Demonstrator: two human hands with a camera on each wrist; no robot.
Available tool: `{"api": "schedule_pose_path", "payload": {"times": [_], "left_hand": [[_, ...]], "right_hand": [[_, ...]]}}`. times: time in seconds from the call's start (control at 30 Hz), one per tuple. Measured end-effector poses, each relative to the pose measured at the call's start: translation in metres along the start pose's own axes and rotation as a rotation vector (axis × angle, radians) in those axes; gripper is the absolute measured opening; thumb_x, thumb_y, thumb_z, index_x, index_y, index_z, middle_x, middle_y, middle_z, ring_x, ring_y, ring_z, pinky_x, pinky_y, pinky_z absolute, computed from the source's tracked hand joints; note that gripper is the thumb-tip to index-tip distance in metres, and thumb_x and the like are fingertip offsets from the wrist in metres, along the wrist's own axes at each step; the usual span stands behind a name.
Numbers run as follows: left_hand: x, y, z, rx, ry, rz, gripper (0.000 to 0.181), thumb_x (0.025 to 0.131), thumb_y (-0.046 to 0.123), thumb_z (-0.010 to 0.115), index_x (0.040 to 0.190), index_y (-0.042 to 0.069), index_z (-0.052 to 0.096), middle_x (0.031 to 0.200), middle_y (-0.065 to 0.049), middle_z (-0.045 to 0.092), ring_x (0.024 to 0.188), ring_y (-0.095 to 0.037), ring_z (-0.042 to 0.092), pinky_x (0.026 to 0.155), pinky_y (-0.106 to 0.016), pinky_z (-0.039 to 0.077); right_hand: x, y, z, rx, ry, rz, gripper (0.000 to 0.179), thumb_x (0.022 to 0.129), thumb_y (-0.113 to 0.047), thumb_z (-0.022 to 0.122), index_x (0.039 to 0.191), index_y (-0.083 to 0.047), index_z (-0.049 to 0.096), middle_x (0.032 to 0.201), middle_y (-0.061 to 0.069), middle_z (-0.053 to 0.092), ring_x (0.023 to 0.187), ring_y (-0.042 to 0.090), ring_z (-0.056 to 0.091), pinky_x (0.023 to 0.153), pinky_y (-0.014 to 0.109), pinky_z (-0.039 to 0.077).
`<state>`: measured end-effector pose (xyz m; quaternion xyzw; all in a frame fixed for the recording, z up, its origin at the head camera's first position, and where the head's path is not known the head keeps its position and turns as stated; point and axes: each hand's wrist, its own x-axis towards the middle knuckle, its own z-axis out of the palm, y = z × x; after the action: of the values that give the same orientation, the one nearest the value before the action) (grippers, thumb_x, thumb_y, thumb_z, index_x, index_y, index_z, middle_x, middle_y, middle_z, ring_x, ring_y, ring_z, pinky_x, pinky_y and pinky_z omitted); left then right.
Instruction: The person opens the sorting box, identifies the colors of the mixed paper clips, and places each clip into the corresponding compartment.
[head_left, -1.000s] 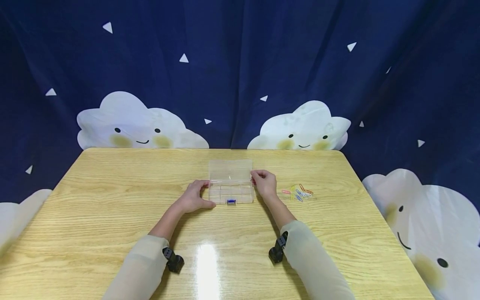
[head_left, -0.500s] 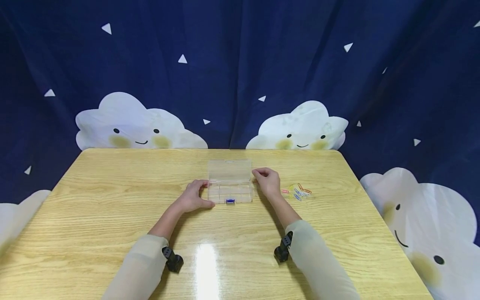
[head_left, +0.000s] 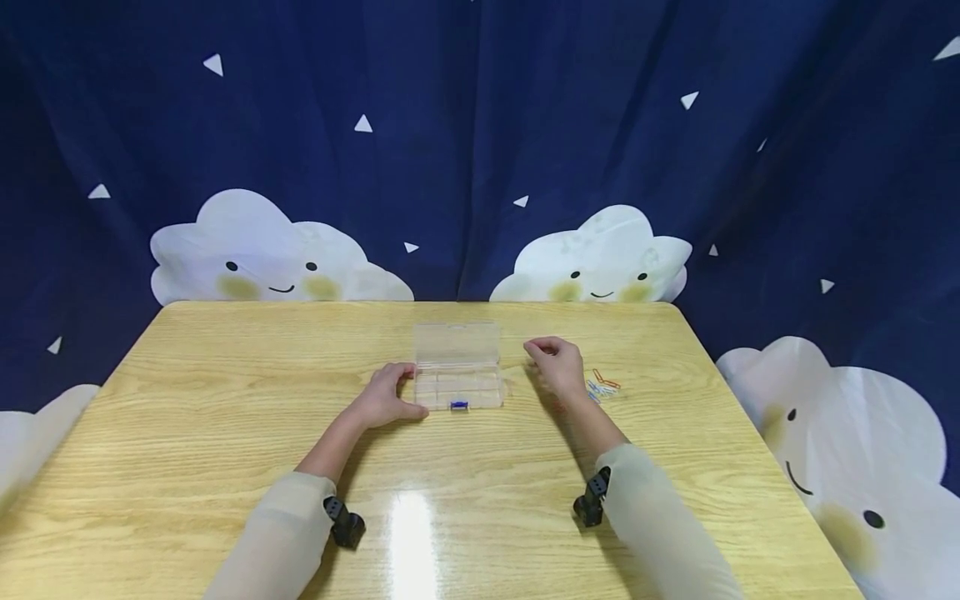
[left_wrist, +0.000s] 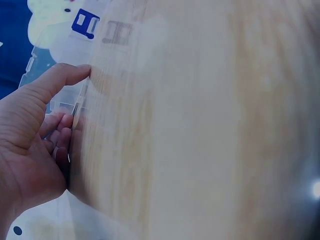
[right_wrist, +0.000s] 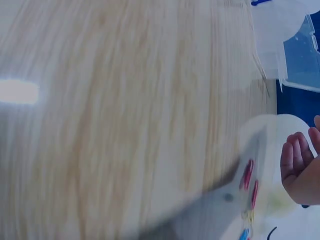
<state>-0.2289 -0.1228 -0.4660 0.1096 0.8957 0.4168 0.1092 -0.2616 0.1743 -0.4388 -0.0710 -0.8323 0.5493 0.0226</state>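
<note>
A clear plastic compartment box (head_left: 457,385) with a blue latch (head_left: 459,405) lies on the table, its see-through lid (head_left: 457,343) swung back. My left hand (head_left: 386,397) grips the box's left end, thumb at the front corner and fingers along the side; the left wrist view shows this hand (left_wrist: 35,120) close up. To the right of the box, my right hand (head_left: 558,367) hovers with loosely bent fingers. I see nothing in its fingers, though the fingertips are partly cut off in the right wrist view. Beside that hand lie several coloured paper clips (head_left: 602,386), partly hidden behind the wrist.
The wooden table (head_left: 480,500) reaches back to a dark blue curtain (head_left: 450,125) with white cloud shapes. Red clips (right_wrist: 248,174) show in the right wrist view. A bright light reflection lies near the table's front.
My right hand has moved away from the right edge of the box towards the paper clips, covering some of them. My left hand keeps its place on the box.
</note>
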Motion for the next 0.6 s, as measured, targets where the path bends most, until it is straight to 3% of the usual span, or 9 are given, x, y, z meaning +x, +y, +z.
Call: {"api": "schedule_pose_path", "payload": {"times": [0.3, 0.43, 0.6], "left_hand": [[0.000, 0.000, 0.000, 0.000, 0.002, 0.000, 0.078, 0.071, 0.025, 0.081, 0.134, 0.001, 0.043, 0.126, -0.016, 0.047, 0.117, -0.031, 0.038, 0.102, -0.047, 0.034], [0.000, 0.001, 0.000, 0.002, 0.000, -0.004, 0.079, 0.071, 0.025, 0.080, 0.136, 0.000, 0.041, 0.126, -0.017, 0.047, 0.118, -0.031, 0.038, 0.102, -0.047, 0.034], [-0.001, 0.001, -0.001, 0.011, -0.004, -0.011, 0.081, 0.071, 0.026, 0.080, 0.137, 0.000, 0.040, 0.128, -0.017, 0.046, 0.120, -0.032, 0.038, 0.103, -0.048, 0.034]], "right_hand": [[0.000, 0.007, -0.030, -0.025, -0.016, 0.043, 0.035, 0.092, -0.034, 0.058, 0.111, -0.005, 0.065, 0.104, 0.022, 0.061, 0.092, 0.037, 0.060, 0.065, 0.041, 0.056], [0.000, 0.014, -0.040, -0.013, -0.015, 0.060, 0.038, 0.092, -0.034, 0.058, 0.112, -0.003, 0.063, 0.108, 0.022, 0.058, 0.095, 0.036, 0.058, 0.070, 0.040, 0.056], [-0.001, 0.022, -0.052, -0.109, -0.015, 0.033, 0.039, 0.093, -0.035, 0.056, 0.114, -0.002, 0.063, 0.112, 0.021, 0.060, 0.097, 0.033, 0.060, 0.069, 0.032, 0.053]]}}
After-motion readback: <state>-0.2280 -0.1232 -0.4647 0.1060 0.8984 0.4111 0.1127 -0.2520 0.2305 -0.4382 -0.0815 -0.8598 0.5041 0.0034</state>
